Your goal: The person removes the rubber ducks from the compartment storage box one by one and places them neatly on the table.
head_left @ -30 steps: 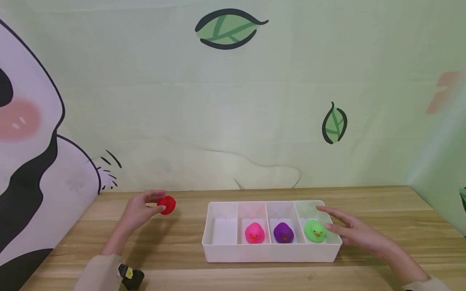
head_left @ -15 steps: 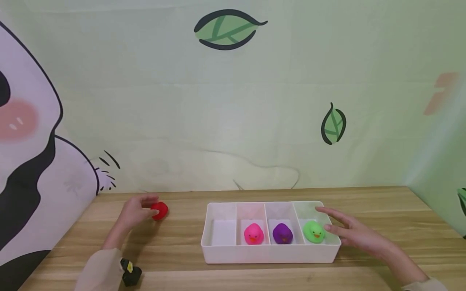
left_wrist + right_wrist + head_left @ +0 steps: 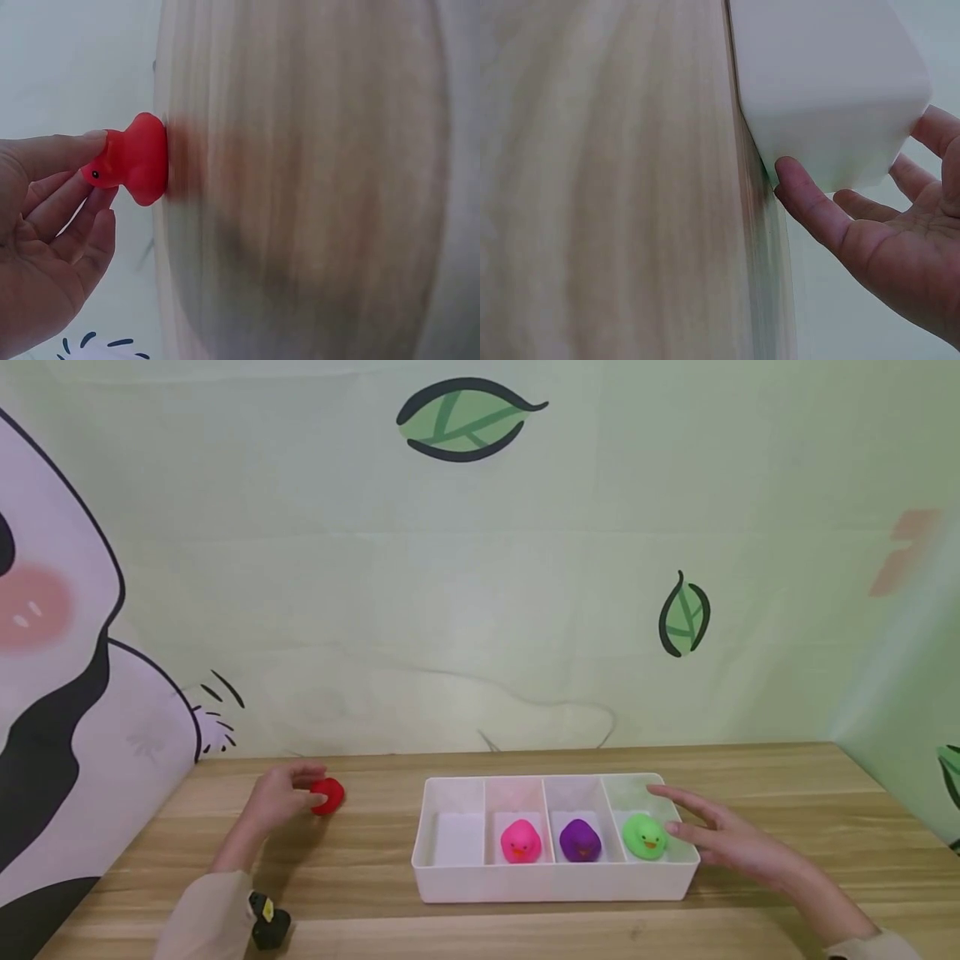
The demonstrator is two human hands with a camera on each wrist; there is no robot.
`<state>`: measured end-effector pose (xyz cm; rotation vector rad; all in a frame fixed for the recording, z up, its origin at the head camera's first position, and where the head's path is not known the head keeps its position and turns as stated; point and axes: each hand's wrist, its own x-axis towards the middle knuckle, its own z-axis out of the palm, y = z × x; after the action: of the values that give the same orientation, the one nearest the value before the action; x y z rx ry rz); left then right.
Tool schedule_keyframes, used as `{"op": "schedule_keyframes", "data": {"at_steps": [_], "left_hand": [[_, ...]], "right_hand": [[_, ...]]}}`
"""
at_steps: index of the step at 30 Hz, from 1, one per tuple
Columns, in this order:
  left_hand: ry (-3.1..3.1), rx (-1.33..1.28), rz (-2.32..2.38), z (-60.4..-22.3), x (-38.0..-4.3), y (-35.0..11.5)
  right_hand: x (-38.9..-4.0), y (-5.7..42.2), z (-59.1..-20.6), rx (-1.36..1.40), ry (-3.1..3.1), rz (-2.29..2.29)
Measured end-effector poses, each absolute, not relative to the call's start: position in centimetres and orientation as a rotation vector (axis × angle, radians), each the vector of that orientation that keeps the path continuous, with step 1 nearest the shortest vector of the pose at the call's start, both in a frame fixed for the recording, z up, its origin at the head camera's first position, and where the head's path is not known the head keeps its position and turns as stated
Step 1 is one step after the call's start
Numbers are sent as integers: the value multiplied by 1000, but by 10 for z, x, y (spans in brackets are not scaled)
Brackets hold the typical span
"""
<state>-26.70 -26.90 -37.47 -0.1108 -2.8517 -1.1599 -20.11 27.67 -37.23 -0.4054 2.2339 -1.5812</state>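
Thumb and fingers of my left hand (image 3: 277,795) pinch a red rubber duck (image 3: 328,797) by its head, left of the box. In the left wrist view, the duck's (image 3: 146,159) base is down at the tabletop. My right hand (image 3: 738,839) touches the right end of a white divided box (image 3: 551,883), its fingers spread against the end wall and rim. Three rubber ducks sit inside, one per compartment: pink (image 3: 521,842), purple (image 3: 581,841) and green (image 3: 645,837). The leftmost compartment (image 3: 460,837) holds nothing.
The box stands on a wood-grain table (image 3: 360,877). Behind the table rises a pale green wall (image 3: 337,568) with leaf and panda drawings. A small black object with a yellow mark (image 3: 268,922) is beside the left sleeve.
My left hand has lowered the red duck and moved it slightly left, down to the tabletop; it has since stayed nearly still. My right hand remains at the box.
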Motion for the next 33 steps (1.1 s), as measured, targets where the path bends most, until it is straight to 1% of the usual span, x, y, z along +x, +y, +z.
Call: {"op": "schedule_keyframes", "data": {"at_steps": [11, 20, 33], "left_hand": [[-2803, -145, -1055, -365, -261, -260], [-2669, -199, -1140, -358, -247, -244], [-2523, -268, -1300, -350, -220, -206]], "right_hand": [[-202, 277, -372, -417, 2228, -1579], [-201, 276, -371, -385, 2238, -1565], [-201, 278, -371, -428, 2227, -1577]]}}
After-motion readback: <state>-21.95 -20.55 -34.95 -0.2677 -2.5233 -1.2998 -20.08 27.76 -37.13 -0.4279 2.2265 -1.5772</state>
